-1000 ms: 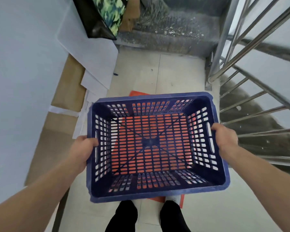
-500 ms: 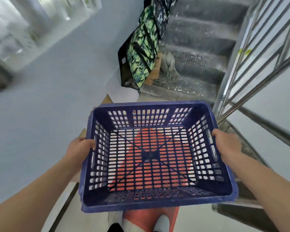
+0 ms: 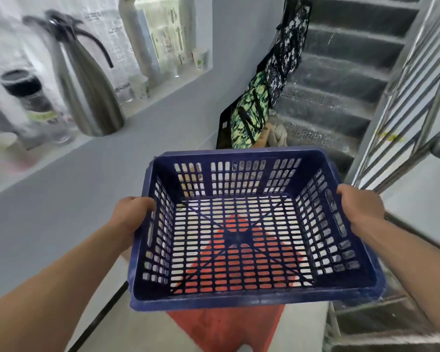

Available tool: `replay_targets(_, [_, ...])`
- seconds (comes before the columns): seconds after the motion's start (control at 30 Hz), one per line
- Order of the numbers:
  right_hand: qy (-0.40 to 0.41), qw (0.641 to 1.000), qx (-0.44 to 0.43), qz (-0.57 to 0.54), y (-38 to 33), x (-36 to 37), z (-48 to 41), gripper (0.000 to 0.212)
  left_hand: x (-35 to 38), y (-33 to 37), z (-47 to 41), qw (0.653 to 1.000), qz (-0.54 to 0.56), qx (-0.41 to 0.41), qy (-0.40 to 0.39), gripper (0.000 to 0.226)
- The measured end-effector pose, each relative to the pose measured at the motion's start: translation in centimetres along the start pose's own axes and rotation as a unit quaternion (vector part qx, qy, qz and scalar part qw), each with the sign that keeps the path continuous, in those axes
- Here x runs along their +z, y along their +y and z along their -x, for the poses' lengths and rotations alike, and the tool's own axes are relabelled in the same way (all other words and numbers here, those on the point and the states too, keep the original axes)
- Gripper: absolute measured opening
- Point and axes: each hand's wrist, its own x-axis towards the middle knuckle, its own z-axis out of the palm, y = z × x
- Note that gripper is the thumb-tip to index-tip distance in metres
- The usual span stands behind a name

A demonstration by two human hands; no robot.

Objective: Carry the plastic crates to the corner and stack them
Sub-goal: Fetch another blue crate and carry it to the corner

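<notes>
Blue crate [image 3: 239, 299] held in the air, left hand [image 3: 134, 214] and right hand [image 3: 358, 212] each curled round a side rim, over an orange object [image 3: 226, 329] on the floor. Risk: the crate's right side could clip the stair railing [image 3: 417, 110] close by and twist loose.

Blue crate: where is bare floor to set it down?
Bare pale floor lies left of the red mat, along the grey wall. Crowded: the window ledge, with steel jug and jars, and the stair foot, where bags lean. The blue crate hides the floor ahead.
</notes>
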Motion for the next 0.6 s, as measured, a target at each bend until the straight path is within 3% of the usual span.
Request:
replay_targets(0.2, [-0.009, 0.999, -0.051, -0.004, -1.4, -1.7, 6.4, 0.036, -6.6, -2.0, 5.9, 0.999, 0.033, 0.006, 0.034, 0.011])
replay_targets(0.4, [-0.048, 0.996, -0.069, -0.005, -2.7, -1.6, 10.8, 0.034, -11.6, -4.4, 10.8, 0.996, 0.055, -0.009, 0.066, 0.024])
replay_targets(0.6, [-0.104, 0.988, -0.111, -0.035, -4.5, 0.6, 13.8, 0.033, -15.0, -7.5, 15.3, 0.986, 0.067, -0.036, 0.148, 0.001])
